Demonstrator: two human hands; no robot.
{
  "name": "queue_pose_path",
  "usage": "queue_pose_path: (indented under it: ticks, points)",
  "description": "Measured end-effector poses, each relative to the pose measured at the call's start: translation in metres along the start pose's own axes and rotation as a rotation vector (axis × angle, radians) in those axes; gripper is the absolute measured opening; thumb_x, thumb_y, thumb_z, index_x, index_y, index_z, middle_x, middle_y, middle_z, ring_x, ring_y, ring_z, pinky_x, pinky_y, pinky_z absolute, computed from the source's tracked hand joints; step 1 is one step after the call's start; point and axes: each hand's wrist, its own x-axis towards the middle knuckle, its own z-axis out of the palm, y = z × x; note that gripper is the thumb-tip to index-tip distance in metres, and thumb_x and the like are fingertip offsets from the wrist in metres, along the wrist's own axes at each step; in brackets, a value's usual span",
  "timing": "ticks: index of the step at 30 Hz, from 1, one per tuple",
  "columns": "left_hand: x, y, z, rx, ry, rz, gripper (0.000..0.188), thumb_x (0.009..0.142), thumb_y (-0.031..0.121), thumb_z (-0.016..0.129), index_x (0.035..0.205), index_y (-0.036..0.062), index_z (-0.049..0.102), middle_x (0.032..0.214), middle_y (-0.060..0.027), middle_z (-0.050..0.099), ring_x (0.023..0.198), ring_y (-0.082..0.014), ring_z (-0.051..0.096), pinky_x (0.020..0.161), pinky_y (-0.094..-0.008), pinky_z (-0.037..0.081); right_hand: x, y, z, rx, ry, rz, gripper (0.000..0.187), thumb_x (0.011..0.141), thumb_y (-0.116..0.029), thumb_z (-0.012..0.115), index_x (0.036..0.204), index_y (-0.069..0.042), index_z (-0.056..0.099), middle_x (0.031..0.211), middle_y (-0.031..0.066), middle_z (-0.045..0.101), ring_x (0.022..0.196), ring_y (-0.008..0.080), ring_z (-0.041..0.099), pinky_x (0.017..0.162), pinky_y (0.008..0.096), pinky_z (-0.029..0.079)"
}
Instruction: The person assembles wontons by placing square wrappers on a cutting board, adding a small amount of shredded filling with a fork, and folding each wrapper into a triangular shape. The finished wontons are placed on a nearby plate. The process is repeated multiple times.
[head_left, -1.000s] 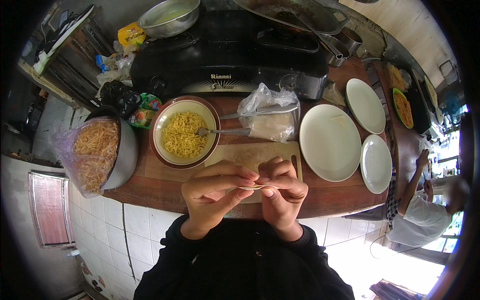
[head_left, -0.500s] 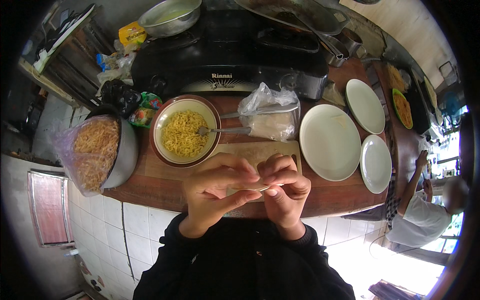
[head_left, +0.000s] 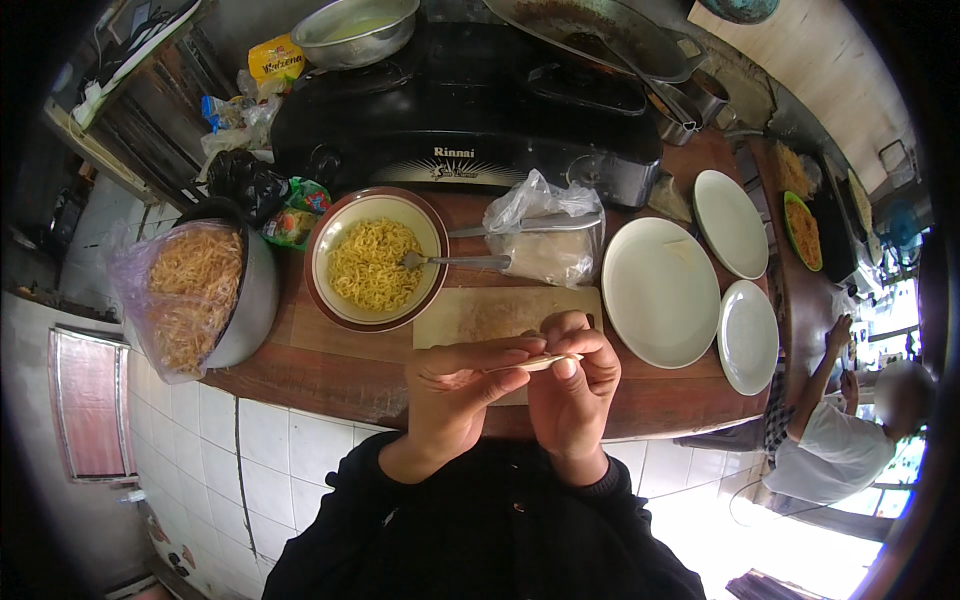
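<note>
Since half a second ago, my left hand (head_left: 450, 390) has come nearer my right hand (head_left: 575, 390), and the thin pale piece (head_left: 535, 363) shows more of its flat side. My fingers (head_left: 480, 355) pinch it from both sides; its full outline is hard to make out, and my hands hide part of the cutting board (head_left: 470, 308). The brown-rimmed bowl (head_left: 322, 262) holds yellow noodles (head_left: 372, 275) and a fork (head_left: 450, 261), the large plate (head_left: 650, 310) a pale sheet (head_left: 690, 256); the metal basin (head_left: 365, 52) is cut off above
</note>
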Motion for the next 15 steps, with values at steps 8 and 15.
queue_pose_path:
  ticks: [8, 15]
  points:
    - [-0.0016, 0.0007, -0.0009, -0.021, -0.032, 0.037, 0.021, 0.076, -0.01, 0.063, 0.096, -0.0055, 0.064, 0.104, -0.0199, 0.063, 0.099, -0.0238, 0.061, 0.09, -0.0336, 0.048, -0.0016, -0.0004, 0.0014, 0.028, -0.057, -0.008, 0.009, 0.08, 0.003, 0.06, 0.088, 0.0, 0.058, 0.09, 0.0086, 0.05, 0.087, 0.0172, 0.049, 0.082, 0.0316, 0.041]
    - [-0.0004, -0.0035, -0.0041, -0.096, -0.008, -0.016, 0.021, 0.076, -0.008, 0.063, 0.097, -0.006, 0.064, 0.104, -0.0203, 0.063, 0.097, -0.0235, 0.061, 0.088, -0.033, 0.048, -0.0035, 0.0007, 0.0026, 0.016, -0.021, -0.014, 0.007, 0.08, 0.002, 0.061, 0.086, 0.0, 0.058, 0.089, 0.0088, 0.051, 0.086, 0.0171, 0.05, 0.079, 0.03, 0.041]
